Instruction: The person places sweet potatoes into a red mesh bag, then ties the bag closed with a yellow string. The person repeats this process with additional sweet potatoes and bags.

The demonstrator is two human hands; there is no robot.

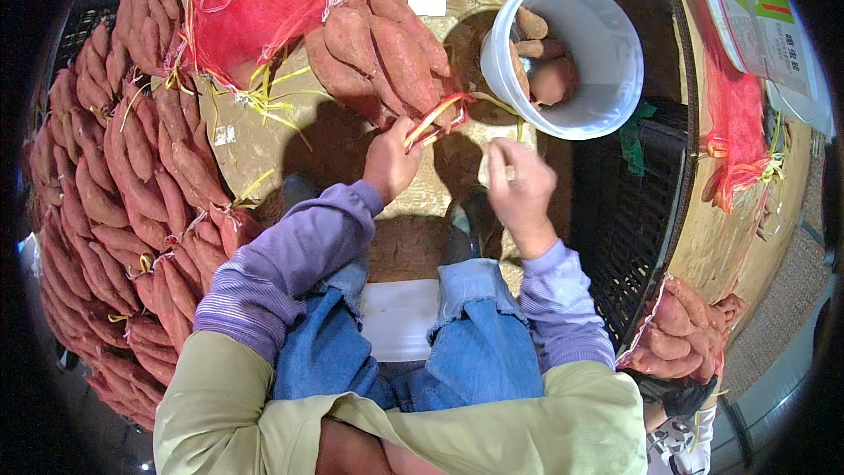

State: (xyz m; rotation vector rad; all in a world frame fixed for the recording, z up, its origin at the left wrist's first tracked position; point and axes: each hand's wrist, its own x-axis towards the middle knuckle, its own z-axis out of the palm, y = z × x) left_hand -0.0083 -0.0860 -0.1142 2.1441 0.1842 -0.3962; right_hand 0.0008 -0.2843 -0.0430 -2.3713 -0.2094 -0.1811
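Note:
My left hand (393, 161) grips the gathered mouth of a red mesh bag, with yellow drawstring (440, 110) at its fingers. The bagged sweet potatoes (387, 57) lie just beyond it. My right hand (519, 185) is closed and slightly blurred, right of the left hand and below a stretch of yellow string; what its fingers hold is unclear. A white bucket (598, 110) at the upper right has a few loose tubers (536, 48) inside.
Many bagged sweet potatoes (114, 193) fill the left side. Red mesh bags (246, 18) lie at the top left. A black crate (615, 202) is at right, with another filled bag (673, 330) and a printed white bucket (765, 35). A white stool (396, 317) sits between my legs.

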